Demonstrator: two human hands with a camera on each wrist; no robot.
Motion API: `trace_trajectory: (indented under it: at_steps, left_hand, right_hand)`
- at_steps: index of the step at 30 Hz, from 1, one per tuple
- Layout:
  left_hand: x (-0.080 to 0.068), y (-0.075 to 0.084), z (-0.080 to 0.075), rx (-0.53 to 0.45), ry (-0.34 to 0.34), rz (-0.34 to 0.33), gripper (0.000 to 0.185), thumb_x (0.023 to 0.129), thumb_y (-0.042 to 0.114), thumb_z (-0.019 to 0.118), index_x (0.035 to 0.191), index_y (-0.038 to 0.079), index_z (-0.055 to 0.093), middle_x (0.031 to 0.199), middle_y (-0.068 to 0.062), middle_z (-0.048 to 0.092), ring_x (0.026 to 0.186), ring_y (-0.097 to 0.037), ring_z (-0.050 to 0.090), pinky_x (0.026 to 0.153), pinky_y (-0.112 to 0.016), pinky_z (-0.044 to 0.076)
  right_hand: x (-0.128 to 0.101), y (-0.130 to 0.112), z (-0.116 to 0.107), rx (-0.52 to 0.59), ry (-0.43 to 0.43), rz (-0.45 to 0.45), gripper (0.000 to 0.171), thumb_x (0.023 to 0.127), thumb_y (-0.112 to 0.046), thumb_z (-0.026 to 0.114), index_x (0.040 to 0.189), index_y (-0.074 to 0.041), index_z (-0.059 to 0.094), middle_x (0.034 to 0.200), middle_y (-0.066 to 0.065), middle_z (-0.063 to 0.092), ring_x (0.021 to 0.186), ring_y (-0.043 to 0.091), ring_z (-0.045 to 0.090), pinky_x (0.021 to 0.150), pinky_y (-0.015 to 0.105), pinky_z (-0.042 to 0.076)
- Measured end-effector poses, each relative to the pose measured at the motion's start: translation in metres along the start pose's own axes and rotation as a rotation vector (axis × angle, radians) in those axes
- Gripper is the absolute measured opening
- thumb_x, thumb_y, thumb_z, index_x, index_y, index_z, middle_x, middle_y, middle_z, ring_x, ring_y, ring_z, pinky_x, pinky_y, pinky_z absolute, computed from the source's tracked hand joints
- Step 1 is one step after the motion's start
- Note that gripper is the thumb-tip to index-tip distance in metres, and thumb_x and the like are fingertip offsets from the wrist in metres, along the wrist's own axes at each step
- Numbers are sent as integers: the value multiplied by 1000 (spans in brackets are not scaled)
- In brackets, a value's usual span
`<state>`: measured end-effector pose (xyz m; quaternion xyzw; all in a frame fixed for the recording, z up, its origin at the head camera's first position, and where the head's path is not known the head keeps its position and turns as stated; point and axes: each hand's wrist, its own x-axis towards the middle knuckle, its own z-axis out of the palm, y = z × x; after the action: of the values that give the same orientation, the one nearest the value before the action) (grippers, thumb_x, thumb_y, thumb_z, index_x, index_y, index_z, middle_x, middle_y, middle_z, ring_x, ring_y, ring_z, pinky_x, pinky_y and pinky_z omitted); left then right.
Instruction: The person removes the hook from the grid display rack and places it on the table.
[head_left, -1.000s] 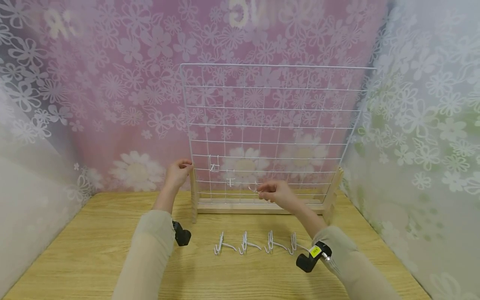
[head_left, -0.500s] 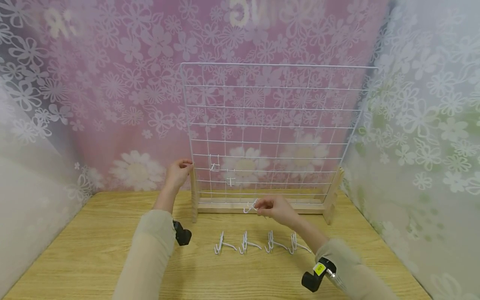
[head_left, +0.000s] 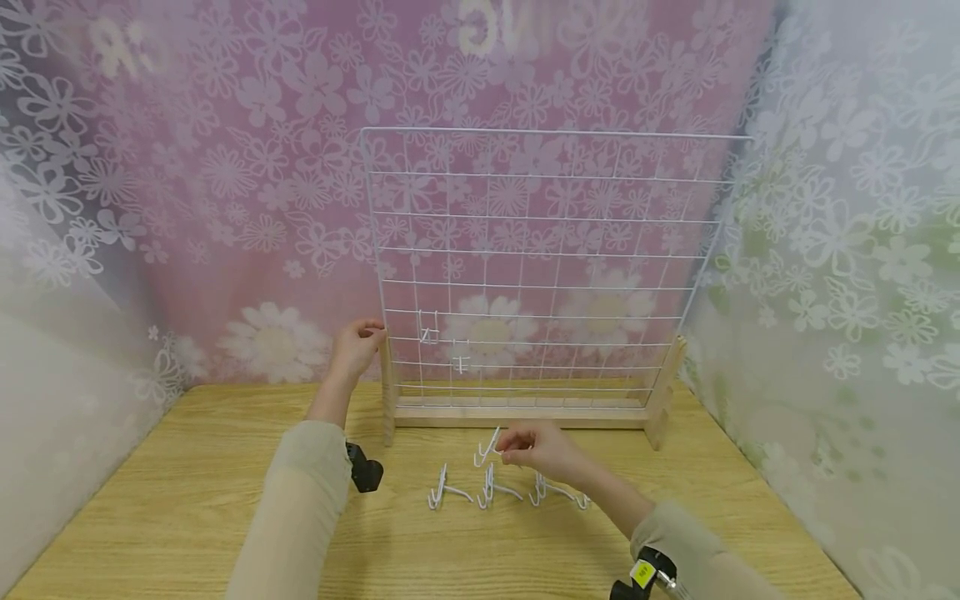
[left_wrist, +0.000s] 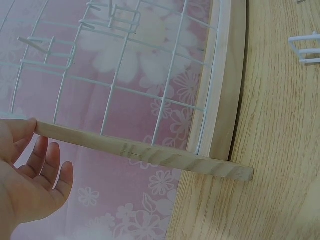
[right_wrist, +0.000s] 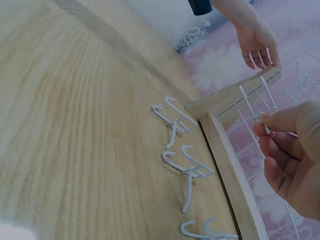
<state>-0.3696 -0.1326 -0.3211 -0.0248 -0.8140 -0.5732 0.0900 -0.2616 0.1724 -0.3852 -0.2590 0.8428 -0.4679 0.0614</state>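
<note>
Flowered pink curtains close in a wooden table (head_left: 187,500) where a white wire grid (head_left: 540,250) stands in a wooden frame.

The right hand (head_left: 543,450) pinches a white wire hook (head_left: 486,448) just above the row of hooks (head_left: 487,487) lying on the table. It looks light, stiff and thin, best pinched at its shank. The left hand (head_left: 356,343), fingers relaxed, steadies the frame post (left_wrist: 135,150); only the left wrist view shows those fingers uncurled.

left hand (head_left: 356,344) raised, fingers relaxed, right hand (head_left: 542,451) lower, fingers pinched
</note>
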Motion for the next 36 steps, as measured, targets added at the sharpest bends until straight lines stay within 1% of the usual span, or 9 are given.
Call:
trace_trajectory:
  at_steps: [6, 12, 18, 20, 25, 27, 29, 33, 36]
  left_hand:
    - [2, 0, 0, 6, 8, 6, 28, 94, 16, 51, 117, -1, 57, 110, -19, 51, 100, -33, 51, 83, -41, 40]
    - [2, 1, -1, 25, 21, 19, 26, 94, 14, 51, 115, -1, 57, 107, -19, 52, 97, -32, 51, 79, -39, 40]
    - [1, 1, 0, 18, 28, 27, 25, 94, 12, 52, 113, -3, 58, 105, -20, 53, 96, -33, 52, 81, -39, 41]
    - [1, 1, 1, 13, 29, 24, 25, 94, 12, 52, 113, -3, 58, 105, -20, 53, 97, -33, 52, 82, -40, 41]
    - [2, 1, 1, 3, 36, 16, 24, 94, 12, 52, 112, -3, 58, 104, -19, 52, 95, -32, 52, 80, -38, 42]
    - [2, 2, 1, 7, 39, 18, 24, 94, 12, 52, 112, -3, 58, 105, -19, 52, 95, -31, 52, 79, -37, 42]
    - [2, 2, 1, 3, 39, 18, 24, 93, 11, 52, 112, -3, 58, 105, -19, 51, 95, -32, 52, 79, -38, 42]
    - [1, 2, 1, -5, 36, 12, 24, 94, 11, 52, 112, -3, 58, 105, -19, 51, 95, -32, 51, 80, -39, 42]
    - [1, 2, 1, -10, 36, 11, 24, 93, 11, 53, 112, -3, 58, 102, -18, 52, 94, -31, 51, 79, -37, 41]
  right_hand:
    - [-6, 0, 12, -39, -18, -8, 13, 85, -7, 65, 96, 0, 67, 85, 4, 64, 72, 11, 54, 63, 22, 45]
    - [-8, 2, 27, -15, -62, -22, 9, 84, -6, 66, 91, 0, 69, 87, 8, 66, 66, 7, 53, 58, 21, 45]
    - [-11, 4, 40, 14, -110, -51, 7, 84, -2, 65, 89, 2, 68, 88, 12, 67, 70, 12, 58, 61, 20, 47]
    - [-15, -5, 42, 20, -122, -54, 6, 84, 0, 64, 88, 4, 68, 87, 14, 66, 71, 13, 58, 63, 20, 47]
    - [-16, -1, 51, 26, -139, -22, 6, 84, -1, 65, 88, 1, 68, 87, 10, 67, 72, 9, 57, 65, 21, 48]
    - [-15, 10, 56, 24, -140, -12, 6, 83, -3, 66, 88, -2, 70, 87, 5, 67, 71, 7, 58, 65, 21, 48]
    - [-16, 11, 59, 22, -142, -13, 7, 83, -3, 66, 88, -3, 70, 88, 4, 68, 72, 8, 59, 65, 21, 48]
    - [-18, 14, 65, 34, -147, -20, 7, 82, -2, 67, 88, -3, 71, 83, 4, 67, 69, 9, 58, 63, 21, 48]
    - [-19, 17, 69, 30, -146, -11, 6, 82, -4, 68, 87, -4, 71, 79, 1, 66, 64, 6, 56, 59, 20, 48]
